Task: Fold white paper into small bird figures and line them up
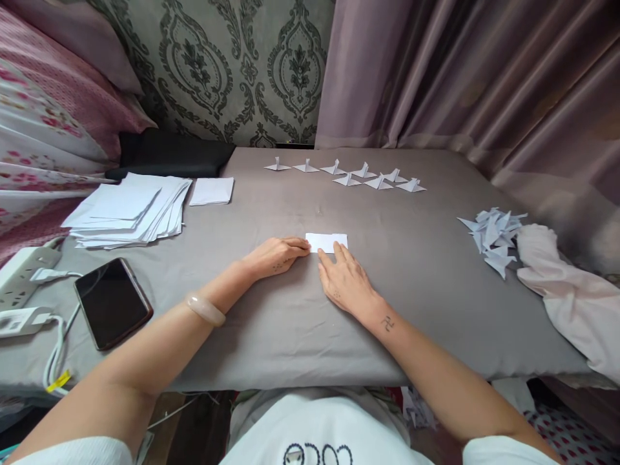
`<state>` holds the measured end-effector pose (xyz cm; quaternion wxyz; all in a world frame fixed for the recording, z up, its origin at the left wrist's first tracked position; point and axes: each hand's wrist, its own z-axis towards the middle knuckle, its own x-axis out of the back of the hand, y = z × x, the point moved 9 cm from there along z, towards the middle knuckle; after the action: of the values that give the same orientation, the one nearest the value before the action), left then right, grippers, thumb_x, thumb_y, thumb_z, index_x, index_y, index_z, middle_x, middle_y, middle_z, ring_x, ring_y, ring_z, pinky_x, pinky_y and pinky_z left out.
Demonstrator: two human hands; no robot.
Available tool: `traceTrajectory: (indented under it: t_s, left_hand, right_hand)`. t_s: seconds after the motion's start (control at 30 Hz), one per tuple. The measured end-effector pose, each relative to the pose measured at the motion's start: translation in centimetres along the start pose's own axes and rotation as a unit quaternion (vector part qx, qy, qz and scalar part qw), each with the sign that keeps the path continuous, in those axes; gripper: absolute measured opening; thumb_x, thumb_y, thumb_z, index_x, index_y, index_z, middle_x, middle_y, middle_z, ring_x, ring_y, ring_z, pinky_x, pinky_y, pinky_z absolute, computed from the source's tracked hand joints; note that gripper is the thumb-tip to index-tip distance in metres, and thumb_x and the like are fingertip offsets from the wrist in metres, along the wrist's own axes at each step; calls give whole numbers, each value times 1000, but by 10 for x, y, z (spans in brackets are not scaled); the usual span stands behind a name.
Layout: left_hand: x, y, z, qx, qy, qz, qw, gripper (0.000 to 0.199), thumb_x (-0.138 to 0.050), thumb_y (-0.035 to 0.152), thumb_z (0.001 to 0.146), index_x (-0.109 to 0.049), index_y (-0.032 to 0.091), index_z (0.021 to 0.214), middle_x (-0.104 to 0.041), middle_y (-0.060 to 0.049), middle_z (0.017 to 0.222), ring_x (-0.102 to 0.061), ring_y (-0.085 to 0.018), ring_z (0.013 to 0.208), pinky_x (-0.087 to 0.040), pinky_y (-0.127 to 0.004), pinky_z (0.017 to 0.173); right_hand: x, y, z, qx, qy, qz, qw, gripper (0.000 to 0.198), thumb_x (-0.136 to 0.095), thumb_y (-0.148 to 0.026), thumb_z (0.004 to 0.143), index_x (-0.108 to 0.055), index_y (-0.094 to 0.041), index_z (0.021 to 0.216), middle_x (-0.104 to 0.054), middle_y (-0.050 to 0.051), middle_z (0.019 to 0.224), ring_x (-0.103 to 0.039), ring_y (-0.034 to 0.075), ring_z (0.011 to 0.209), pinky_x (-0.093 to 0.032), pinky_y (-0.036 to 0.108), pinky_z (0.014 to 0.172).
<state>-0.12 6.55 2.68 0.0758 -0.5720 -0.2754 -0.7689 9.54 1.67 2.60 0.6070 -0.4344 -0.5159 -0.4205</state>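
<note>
A small white folded paper rectangle lies flat on the grey cloth-covered table, in the middle. My left hand rests palm down at its left edge, fingertips touching the paper. My right hand lies flat just below it, fingers pressing on its lower edge. Neither hand lifts the sheet.
Several folded paper birds stand in rows at the far side. A heap of folded paper pieces and a pale cloth lie at right. A stack of white sheets, a smaller pad, a phone and power strips are at left.
</note>
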Motion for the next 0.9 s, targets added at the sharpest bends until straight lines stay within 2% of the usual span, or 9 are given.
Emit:
traceTrajectory:
  t_s: [0.2,0.37,0.47,0.53,0.6,0.7,0.73,0.8,0.9]
  left_hand:
    - [0,-5,1,17,20,-8,1000,40,-38,8,85,-71,21,104,-68,-4,119,-61,-17,114,-48,-31,99]
    - [5,9,12,41,21,22,999,28,-46,11,77,-70,19,89,-70,-7,102,-63,-21,99,-50,-30,82]
    - [3,15,26,80,11,72,994,21,-47,23,86,-67,17,85,-63,-9,83,-59,-21,82,-46,-31,71]
    - [0,20,38,81,16,99,992,28,-49,38,90,-65,17,99,-60,-10,89,-56,-23,85,-44,-33,74]
    - [-5,22,50,82,16,97,992,36,-52,47,88,-64,16,100,-58,-12,96,-54,-24,87,-43,-36,76]
    - [-11,22,64,71,18,77,994,37,-56,48,86,-61,14,98,-58,-14,105,-53,-26,91,-43,-37,80]
    - [-12,23,66,62,14,76,995,35,-54,47,88,-61,14,96,-59,-14,105,-53,-25,92,-44,-37,80]
    - [-17,27,69,41,-1,87,995,33,-48,43,93,-61,13,94,-61,-14,103,-54,-25,92,-44,-35,80]
    - [-20,33,67,27,-7,89,996,34,-37,35,98,-63,14,91,-65,-14,99,-57,-24,92,-44,-35,79]
  right_hand:
    - [2,24,-7,-9,-10,9,1000,47,-31,-21,96,-52,3,131,-48,23,141,-45,29,130,-39,39,106]
    - [9,41,-14,-12,-10,-9,1000,42,-33,-19,94,-59,-2,124,-56,21,133,-53,29,120,-44,39,98]
    - [19,50,-7,-8,-7,13,1000,35,-35,-20,93,-68,-12,104,-65,16,116,-59,26,103,-48,37,82]
    - [25,64,6,-33,-5,49,998,34,-37,-21,91,-70,-17,83,-68,11,104,-61,23,92,-46,33,72]
    - [25,84,21,-87,-18,111,990,30,-41,-23,87,-67,-19,72,-70,8,91,-60,19,77,-43,31,65]
    - [15,113,42,-165,-7,267,949,24,-47,-25,81,-67,-20,70,-69,3,73,-60,16,68,-43,27,62]
    - [10,119,48,-181,15,331,926,21,-49,-24,79,-68,-20,71,-70,3,76,-62,16,71,-45,27,66]
    - [-5,133,51,-234,54,463,853,18,-53,-26,77,-69,-18,77,-71,5,81,-64,15,71,-48,27,65]
    - [-21,140,49,-271,76,502,818,23,-53,-33,79,-68,-16,83,-72,8,85,-66,15,69,-49,25,58]
